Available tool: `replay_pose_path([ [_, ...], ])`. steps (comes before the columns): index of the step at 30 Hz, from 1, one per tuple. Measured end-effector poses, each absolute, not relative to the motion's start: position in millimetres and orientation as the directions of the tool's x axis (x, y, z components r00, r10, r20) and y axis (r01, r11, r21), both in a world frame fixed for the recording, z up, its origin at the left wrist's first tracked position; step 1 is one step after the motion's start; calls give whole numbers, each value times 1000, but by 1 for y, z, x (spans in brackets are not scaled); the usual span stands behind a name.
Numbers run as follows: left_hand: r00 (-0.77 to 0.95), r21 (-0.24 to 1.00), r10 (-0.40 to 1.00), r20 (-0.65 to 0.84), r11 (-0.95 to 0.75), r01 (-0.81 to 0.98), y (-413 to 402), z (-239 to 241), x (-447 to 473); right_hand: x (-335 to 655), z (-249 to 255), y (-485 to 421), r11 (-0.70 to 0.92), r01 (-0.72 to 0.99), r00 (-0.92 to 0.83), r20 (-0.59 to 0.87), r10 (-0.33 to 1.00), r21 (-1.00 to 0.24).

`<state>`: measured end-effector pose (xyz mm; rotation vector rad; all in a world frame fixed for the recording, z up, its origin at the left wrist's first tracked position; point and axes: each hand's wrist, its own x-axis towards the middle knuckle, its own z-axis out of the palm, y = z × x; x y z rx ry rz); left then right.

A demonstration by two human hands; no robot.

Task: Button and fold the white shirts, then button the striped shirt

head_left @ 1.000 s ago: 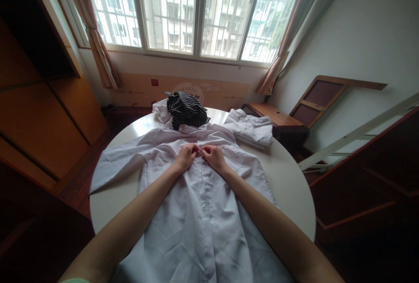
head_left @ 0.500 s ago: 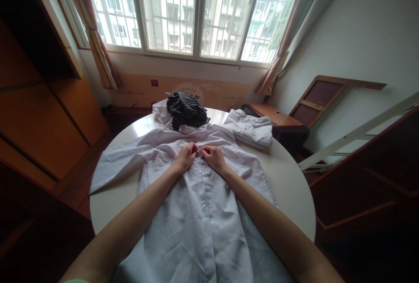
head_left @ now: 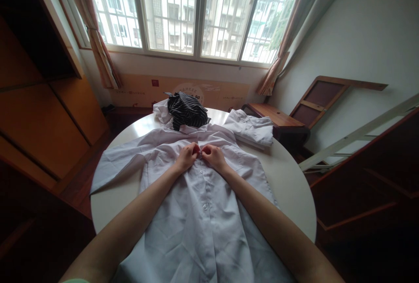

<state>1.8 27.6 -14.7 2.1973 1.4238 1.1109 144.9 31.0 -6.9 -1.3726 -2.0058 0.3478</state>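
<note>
On the left side of the bench [head_left: 106,213], 1 sleeve [head_left: 113,160] of the white shirt [head_left: 183,230] lies stretched out; I can't make out the other sleeve. The shirt itself is in the middle of the bench, spread flat with its front up, its collar [head_left: 193,129] away from the person and its bottom end running out of view. Past the collar are 1 heap of white cloth [head_left: 160,110] and, touching it, 1 black striped cloth [head_left: 188,110]. Then comes the left hand [head_left: 186,157], its grip pinched tight on the middle of the shirt's front. Below the hands I count 2 buttons [head_left: 205,206], and that part of the front looks done up. The right hand [head_left: 213,157] is just beside the left, its grip pinched on the same spot; what sits between the fingertips is too small to tell. That spot seems not yet done, and I can't tell about the front above it. So the work looks about partway, with the shirt not folded. On the right is 1 folded white pile [head_left: 248,128], which looks finished; I can't tell how many pieces are in it.
</note>
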Motion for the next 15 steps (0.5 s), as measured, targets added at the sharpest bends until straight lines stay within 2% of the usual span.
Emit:
replay_pose_path([
  [8, 208, 633, 875, 437, -464, 619, 29, -15, 0, 145, -7, 30, 408, 750, -242, 357, 902, -521],
  [15, 199, 607, 876, 440, -453, 653, 27, -13, 2, 143, -6, 28, 398, 804, -263, 337, 904, -441],
])
